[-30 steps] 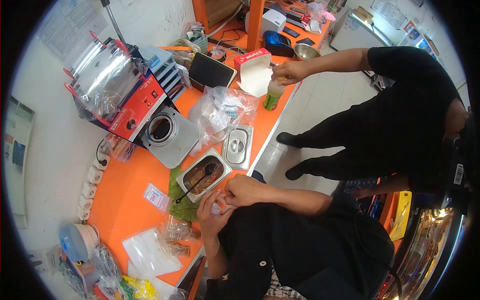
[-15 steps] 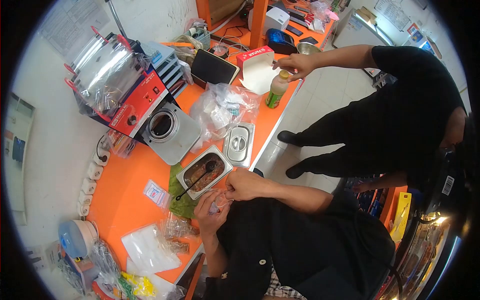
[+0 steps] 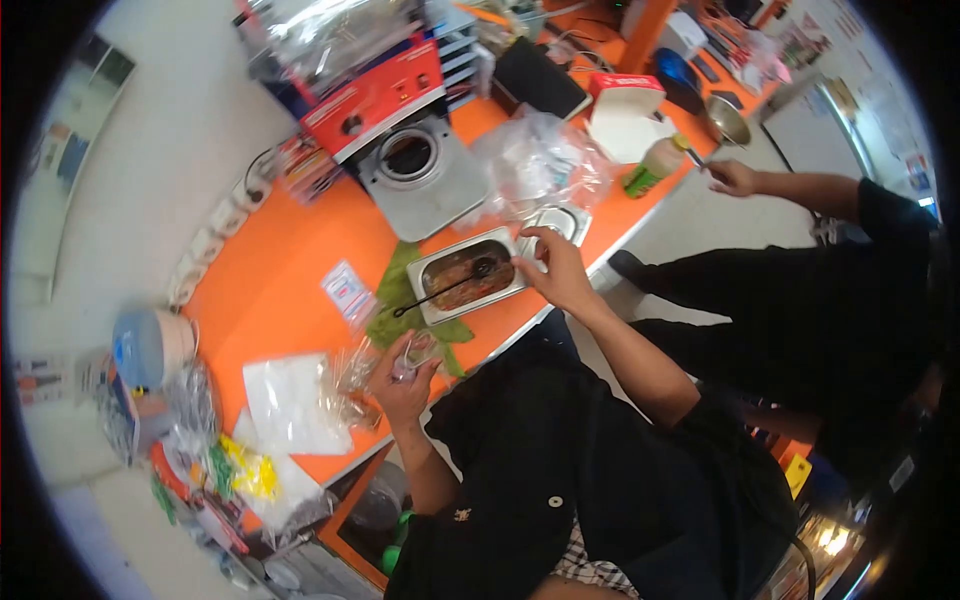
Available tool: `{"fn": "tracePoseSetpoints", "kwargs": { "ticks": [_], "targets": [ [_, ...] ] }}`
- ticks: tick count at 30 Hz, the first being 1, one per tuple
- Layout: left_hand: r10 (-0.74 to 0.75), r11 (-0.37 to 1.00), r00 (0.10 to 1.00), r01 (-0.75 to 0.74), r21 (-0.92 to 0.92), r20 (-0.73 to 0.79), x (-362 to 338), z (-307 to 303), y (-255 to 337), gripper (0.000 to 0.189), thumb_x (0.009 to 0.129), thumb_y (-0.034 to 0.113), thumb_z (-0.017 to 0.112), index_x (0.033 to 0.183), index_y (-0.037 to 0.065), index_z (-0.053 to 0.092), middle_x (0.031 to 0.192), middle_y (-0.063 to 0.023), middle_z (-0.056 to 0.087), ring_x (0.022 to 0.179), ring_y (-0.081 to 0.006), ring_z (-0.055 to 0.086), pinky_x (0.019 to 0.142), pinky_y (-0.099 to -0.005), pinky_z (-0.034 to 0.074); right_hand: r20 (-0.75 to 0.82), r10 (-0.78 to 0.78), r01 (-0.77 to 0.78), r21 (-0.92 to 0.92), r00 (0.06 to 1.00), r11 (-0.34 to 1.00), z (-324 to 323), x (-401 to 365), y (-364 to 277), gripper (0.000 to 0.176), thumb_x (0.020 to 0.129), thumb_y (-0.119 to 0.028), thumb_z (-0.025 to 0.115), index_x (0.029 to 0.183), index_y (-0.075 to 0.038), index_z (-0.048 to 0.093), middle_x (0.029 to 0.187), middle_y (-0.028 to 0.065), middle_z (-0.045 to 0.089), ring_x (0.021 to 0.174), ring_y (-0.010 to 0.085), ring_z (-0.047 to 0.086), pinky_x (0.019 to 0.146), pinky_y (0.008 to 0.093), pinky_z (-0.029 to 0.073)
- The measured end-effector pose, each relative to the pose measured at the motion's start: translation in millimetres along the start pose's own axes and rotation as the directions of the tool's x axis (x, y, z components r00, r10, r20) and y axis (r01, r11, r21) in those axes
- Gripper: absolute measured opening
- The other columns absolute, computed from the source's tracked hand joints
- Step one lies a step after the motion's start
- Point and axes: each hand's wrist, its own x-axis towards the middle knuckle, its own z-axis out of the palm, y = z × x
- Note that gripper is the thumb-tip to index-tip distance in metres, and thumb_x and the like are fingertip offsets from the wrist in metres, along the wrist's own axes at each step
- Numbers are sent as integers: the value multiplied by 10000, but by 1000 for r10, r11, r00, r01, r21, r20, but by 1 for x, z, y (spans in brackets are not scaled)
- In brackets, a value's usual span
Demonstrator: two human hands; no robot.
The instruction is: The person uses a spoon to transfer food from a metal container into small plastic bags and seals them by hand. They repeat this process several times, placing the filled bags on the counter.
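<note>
My left hand [image 3: 402, 385] is closed around a small clear plastic bag [image 3: 418, 352], near the table's front edge. My right hand [image 3: 558, 272] has its thumb and fingers apart, with the fingertips right at the end of a rectangular steel food pan [image 3: 434, 275] and over its steel lid [image 3: 570, 222]. Reddish-brown sauce or relish [image 3: 458, 272] fills part of the pan. A black ladle [image 3: 440, 296] rests in it, its handle sticking out over the near-left rim. Under the pan lies a green cloth [image 3: 388, 325].
A cup sealing machine [image 3: 375, 95] stands behind the pan. Around it are crumpled plastic bags [image 3: 540, 165], a bottle [image 3: 655, 168] and an open red-white box [image 3: 625, 115]. White sheets [image 3: 290, 405] and clear packets lie left. Another person's hand [image 3: 735, 178] holds something slim at right.
My right hand has let go of the small bag and moved to the pan's lid end. My left hand keeps the bag. The other person's hand has left the bottle. The view has shifted.
</note>
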Motion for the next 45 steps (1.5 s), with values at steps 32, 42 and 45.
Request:
{"fn": "tracePoseSetpoints", "kwargs": {
  "ticks": [32,42,45],
  "targets": [
    [-349,937,890,331,111,295,1,15,-4,444,700,73,865,1109,15,701,1438,-214,540,1207,-259,614,999,-371,485,210,-175,182,-13,962,983,79,11,-30,254,923,-145,589,1006,91,631,722,288,627,692,477,640,614,526,519],
    [-391,910,878,321,264,278,21,-8,-2,441,716,220,880,1090,42,727,1390,-222,578,1289,-297,571,1037,-372,453,227,-184,216,-125,956,968,68,1,-44,262,943,-134,591,752,43,626,643,227,632,608,436,634,569,466,520],
    [-385,920,830,308,243,403,21,-2,1,431,733,233,878,1092,46,730,1293,-191,655,1295,-291,564,1036,-383,452,174,-174,136,211,969,968,81,-1,-47,171,938,-124,611,865,25,651,646,214,640,613,419,647,580,461,524]
  ]
}}
